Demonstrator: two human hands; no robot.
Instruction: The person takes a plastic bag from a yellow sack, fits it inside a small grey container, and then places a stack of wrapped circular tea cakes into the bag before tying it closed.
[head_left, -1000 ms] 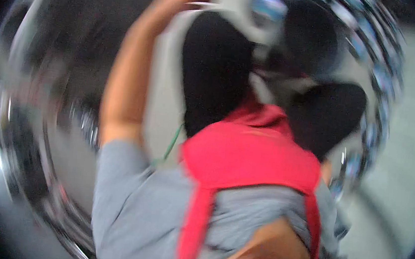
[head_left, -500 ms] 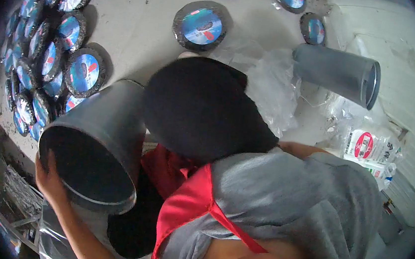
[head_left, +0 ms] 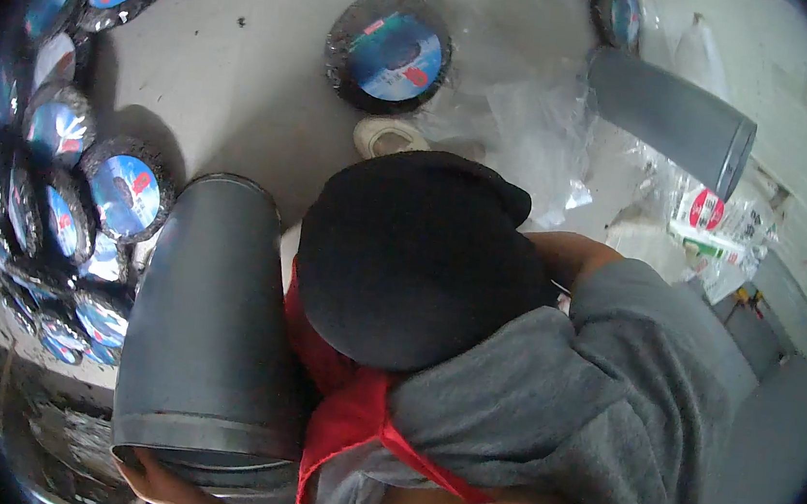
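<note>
My left hand (head_left: 148, 480) grips the near rim of a large grey cylinder (head_left: 212, 321), with fingers curled at its edge. The cylinder lies on its side, left of my black-trousered knee (head_left: 413, 253), its near opening tilted downward. My right forearm (head_left: 568, 255) comes out of a grey sleeve and passes behind the knee, which hides the right hand. Beside the cylinder's far end lies a round black film-wrapped pack (head_left: 123, 191) with a blue label.
Several similar packs (head_left: 56, 131) are heaped at the left, and a single pack (head_left: 389, 51) lies ahead. A second grey cylinder (head_left: 669, 112) lies at the right. Near it are clear plastic film (head_left: 541, 134) and a printed bag (head_left: 717, 224). A pale shoe (head_left: 385, 139) shows beyond my knee.
The grey cylinder has swung round, so its near opening faces more toward me and its dark inside is mostly out of sight. My left hand has moved down with its rim. The view has shifted.
</note>
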